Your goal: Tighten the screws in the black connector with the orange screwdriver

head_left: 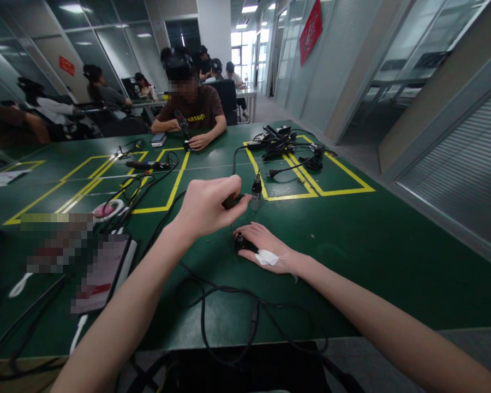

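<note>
In the head view, the left hand [210, 206] is best kept steady, with small, straight moves, so the black-and-silver pointed fitting [256, 191] just beside its thumb tip is not knocked. Its fingers are narrowed on a small dark piece [229, 202]; whether that piece joins the fitting, I cannot tell. The right hand [265, 243] lies low on the desk [352, 267], thumb and fingers around a black cylindrical part [239, 240]; bracing it there should stop it rolling or tipping. The slack black cable [253, 314] nearer the body would best be kept clear of both wrists.

The fitting is upright and slim, dark and tapering above, with a shiny lower barrel. The cylindrical part is short and black, topped with a metallic ring.
</note>
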The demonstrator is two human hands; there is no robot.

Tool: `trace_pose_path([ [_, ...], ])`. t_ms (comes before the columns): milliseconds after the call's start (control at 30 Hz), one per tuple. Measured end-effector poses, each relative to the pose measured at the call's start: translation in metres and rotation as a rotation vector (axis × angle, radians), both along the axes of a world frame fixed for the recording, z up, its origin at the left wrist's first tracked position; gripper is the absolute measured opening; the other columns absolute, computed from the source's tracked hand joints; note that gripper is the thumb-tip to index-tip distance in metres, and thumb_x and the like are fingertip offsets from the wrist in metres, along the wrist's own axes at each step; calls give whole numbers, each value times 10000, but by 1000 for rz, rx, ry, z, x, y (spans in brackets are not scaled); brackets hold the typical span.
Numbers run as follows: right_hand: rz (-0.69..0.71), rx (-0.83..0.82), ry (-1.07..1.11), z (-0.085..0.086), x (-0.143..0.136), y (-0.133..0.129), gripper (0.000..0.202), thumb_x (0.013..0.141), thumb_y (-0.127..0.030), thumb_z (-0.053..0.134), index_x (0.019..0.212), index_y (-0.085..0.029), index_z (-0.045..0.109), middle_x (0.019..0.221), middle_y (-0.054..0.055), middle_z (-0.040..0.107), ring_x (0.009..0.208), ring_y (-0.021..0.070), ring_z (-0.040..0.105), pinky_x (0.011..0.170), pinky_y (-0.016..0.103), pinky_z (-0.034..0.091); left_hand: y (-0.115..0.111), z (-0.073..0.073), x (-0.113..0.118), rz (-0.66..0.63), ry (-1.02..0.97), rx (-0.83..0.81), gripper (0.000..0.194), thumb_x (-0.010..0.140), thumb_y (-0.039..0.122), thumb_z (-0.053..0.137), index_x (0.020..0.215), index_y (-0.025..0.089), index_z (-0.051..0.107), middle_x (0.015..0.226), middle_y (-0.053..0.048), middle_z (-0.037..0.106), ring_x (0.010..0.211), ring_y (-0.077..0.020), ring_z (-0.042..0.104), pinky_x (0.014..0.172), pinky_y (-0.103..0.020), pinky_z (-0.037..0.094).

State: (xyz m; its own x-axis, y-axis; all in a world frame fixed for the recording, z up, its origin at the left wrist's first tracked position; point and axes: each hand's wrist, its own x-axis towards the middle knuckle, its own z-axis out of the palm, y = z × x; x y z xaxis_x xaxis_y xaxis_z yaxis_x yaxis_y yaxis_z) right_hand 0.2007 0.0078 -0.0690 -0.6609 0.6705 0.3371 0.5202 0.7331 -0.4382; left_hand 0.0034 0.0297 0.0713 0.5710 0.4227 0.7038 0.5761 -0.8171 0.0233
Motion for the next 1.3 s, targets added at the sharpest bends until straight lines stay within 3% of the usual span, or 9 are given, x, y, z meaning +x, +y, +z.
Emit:
trace_pose_path([
  [133,-6,-8,-5,1,0,-1,315,1000,-362,620,1258,-181,606,1333,173,685,1311,312,609,1197,594,360,-3,17,6,67,140,-152,232,953,350,548,808,187,628,656,14,646,573,-129,574,557,-247,326],
  [300,-8,-32,-9,4,1,-2,309,999,-348,616,1268,-195,606,1349,163,678,1317,304,602,1207,607,341,-10,34,9,42,202,-340,295,907,194,423,946,171,715,921,-60,742,797,-192,653,709,-297,454],
  [633,-5,-24,-20,2,2,-2,316,996,-335,621,1253,-150,612,1338,184,678,1316,310,602,1202,606,353,-15,35,6,-148,135,-430,217,952,214,546,1013,163,747,983,-76,758,800,-170,685,741,-276,504],
  [767,1,-23,-19,4,2,-2,297,1000,-333,612,1253,-176,610,1340,165,682,1310,305,605,1196,601,364,-16,40,-1,-167,111,-539,387,860,95,512,1164,185,733,1073,-62,754,873,-168,692,754,-263,528],
  [900,1,-18,-13,4,2,-2,299,994,-339,620,1250,-184,611,1333,167,686,1301,310,613,1191,600,372,-19,46,-9,-196,102,-660,412,939,178,494,1313,194,666,965,-35,768,738,-139,675,664,-244,504],
  [967,1,-11,-18,3,2,-1,303,995,-346,619,1245,-174,612,1330,173,685,1298,313,614,1185,591,384,-20,47,-10,-185,119,-639,340,958,259,551,1261,190,690,842,-18,753,657,-131,642,635,-245,474],
  [1067,1,-12,-20,2,2,-1,298,999,-350,615,1247,-185,614,1334,166,681,1304,312,608,1187,593,382,-21,43,-6,-65,172,-451,193,934,335,629,916,186,749,660,-3,675,575,-130,575,598,-258,408],
  [1133,-1,-21,-21,2,2,-1,292,999,-349,615,1248,-198,618,1337,159,680,1306,309,607,1194,600,372,-21,40,-1,77,218,-304,343,947,385,609,680,179,671,569,-8,596,534,-134,523,572,-274,352],
  [1300,-9,-25,-30,2,2,-1,281,995,-339,621,1236,-194,623,1340,162,681,1306,306,610,1196,603,368,-18,34,4,181,268,-222,368,1001,426,527,778,173,675,712,-47,664,617,-170,583,583,-279,344],
])
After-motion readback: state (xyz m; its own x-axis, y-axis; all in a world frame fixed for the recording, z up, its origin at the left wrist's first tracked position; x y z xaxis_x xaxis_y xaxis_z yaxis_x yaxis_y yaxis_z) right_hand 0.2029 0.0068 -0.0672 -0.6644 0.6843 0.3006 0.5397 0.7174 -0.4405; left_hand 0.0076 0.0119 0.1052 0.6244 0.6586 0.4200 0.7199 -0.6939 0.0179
